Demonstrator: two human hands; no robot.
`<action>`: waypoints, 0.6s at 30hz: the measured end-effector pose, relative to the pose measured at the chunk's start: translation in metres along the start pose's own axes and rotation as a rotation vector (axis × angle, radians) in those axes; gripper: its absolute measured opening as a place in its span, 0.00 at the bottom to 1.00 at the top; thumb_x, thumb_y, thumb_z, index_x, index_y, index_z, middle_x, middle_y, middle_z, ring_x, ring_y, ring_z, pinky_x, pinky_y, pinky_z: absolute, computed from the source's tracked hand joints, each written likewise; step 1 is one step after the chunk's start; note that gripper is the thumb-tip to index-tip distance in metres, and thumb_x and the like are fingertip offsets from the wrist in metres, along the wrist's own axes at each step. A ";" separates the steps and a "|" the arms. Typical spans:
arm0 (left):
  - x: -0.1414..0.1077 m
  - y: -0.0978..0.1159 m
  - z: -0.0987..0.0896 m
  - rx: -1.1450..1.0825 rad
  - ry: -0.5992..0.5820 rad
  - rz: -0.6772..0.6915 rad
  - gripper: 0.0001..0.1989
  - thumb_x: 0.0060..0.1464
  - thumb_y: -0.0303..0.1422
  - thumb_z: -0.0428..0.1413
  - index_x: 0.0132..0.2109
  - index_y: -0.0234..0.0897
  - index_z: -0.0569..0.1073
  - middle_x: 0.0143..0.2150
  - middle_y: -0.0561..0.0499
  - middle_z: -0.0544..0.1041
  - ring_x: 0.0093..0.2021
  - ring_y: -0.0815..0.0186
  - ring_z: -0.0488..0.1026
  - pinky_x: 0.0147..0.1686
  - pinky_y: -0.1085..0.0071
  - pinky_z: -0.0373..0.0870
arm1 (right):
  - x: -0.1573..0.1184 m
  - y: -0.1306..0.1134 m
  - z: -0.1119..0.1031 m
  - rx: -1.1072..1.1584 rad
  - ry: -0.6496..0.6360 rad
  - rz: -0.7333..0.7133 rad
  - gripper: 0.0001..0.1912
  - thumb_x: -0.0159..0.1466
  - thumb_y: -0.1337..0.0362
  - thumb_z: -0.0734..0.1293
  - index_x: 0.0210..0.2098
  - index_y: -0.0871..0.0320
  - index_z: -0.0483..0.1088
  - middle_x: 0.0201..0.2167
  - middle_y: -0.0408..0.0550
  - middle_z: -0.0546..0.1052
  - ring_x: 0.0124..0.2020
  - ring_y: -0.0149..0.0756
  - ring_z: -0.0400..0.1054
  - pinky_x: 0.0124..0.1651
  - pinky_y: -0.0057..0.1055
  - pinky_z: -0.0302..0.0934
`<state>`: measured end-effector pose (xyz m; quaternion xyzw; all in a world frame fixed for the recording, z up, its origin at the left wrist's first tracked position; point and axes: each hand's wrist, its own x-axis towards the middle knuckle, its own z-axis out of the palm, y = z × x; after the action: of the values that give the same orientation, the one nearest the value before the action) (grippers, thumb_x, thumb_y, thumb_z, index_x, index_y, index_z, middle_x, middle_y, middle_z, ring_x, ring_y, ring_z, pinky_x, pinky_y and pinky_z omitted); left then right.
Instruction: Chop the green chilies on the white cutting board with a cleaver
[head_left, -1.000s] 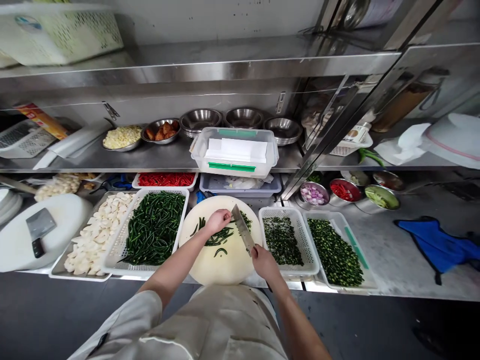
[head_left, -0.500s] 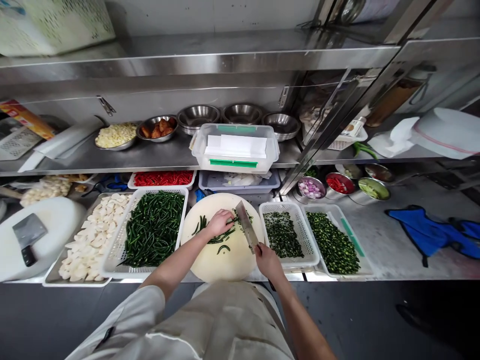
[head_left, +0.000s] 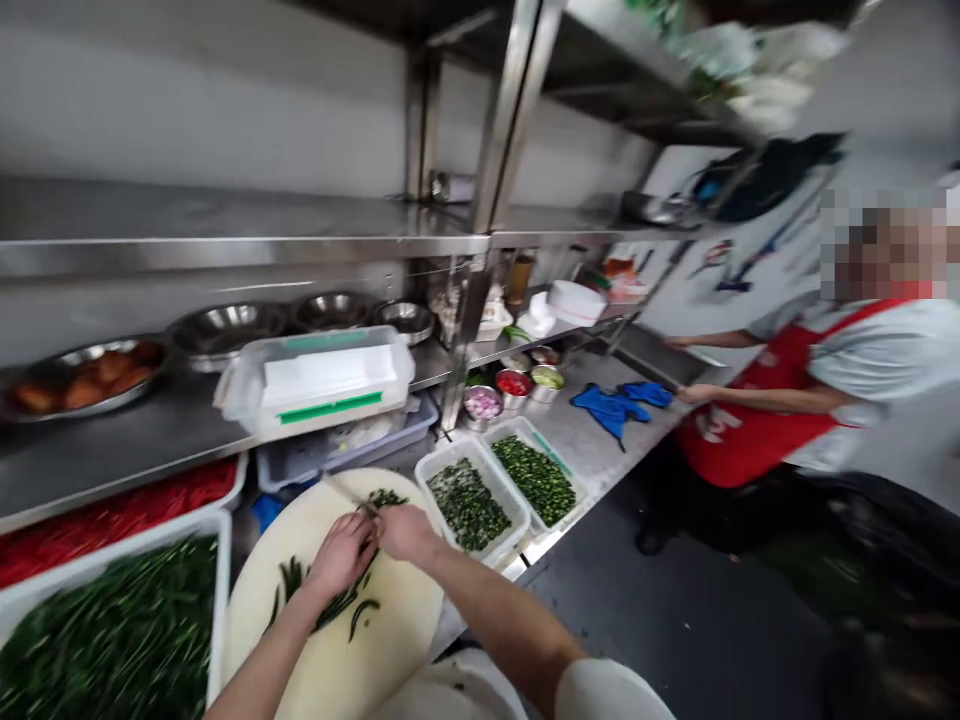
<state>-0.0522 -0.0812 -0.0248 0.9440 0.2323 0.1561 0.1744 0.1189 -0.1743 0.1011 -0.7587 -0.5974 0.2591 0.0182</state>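
The handle of a cleaver (head_left: 349,494) is in my right hand (head_left: 409,532), with its blade seen nearly edge-on over the round cutting board (head_left: 375,665). My left hand (head_left: 343,555) has its fingers curled on green chilies (head_left: 334,610), close against the right hand. Part of the chilies is hidden beneath the fingers. Chopped green chili (head_left: 386,497) lies at the board's far side, beyond the hands. One curved chili (head_left: 363,618) rests apart on the near part of the board.
Left of the board stands a white basket (head_left: 221,590) of whole green chilies. Two containers of chopped green pieces, a basket (head_left: 517,535) and a tray (head_left: 581,500), stand to the right. Blue gloves (head_left: 604,408) lie farther along. A co-worker in a red apron (head_left: 757,400) stands at the counter's far end.
My view has swung to the right, bringing the co-worker into sight. My hands are closer together on the board, and the cleaver blade has turned from its flat side to nearly edge-on.
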 end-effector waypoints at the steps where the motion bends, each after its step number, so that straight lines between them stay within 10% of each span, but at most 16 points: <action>1: 0.000 -0.002 0.002 -0.018 -0.011 0.009 0.09 0.67 0.38 0.55 0.46 0.41 0.77 0.49 0.44 0.80 0.52 0.51 0.75 0.56 0.54 0.73 | 0.004 -0.002 -0.001 -0.006 -0.002 -0.003 0.17 0.73 0.59 0.62 0.50 0.60 0.80 0.47 0.62 0.85 0.51 0.54 0.82 0.51 0.45 0.76; 18: -0.008 -0.005 0.009 0.083 -0.132 -0.192 0.24 0.55 0.54 0.53 0.51 0.48 0.80 0.59 0.47 0.80 0.65 0.45 0.71 0.67 0.44 0.65 | 0.025 0.005 0.026 -0.015 -0.103 0.014 0.20 0.66 0.55 0.66 0.51 0.59 0.79 0.46 0.59 0.86 0.48 0.54 0.83 0.45 0.46 0.80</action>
<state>-0.0578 -0.0832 -0.0371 0.9320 0.3161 0.0666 0.1642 0.1162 -0.1603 0.0682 -0.7487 -0.5941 0.2934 -0.0203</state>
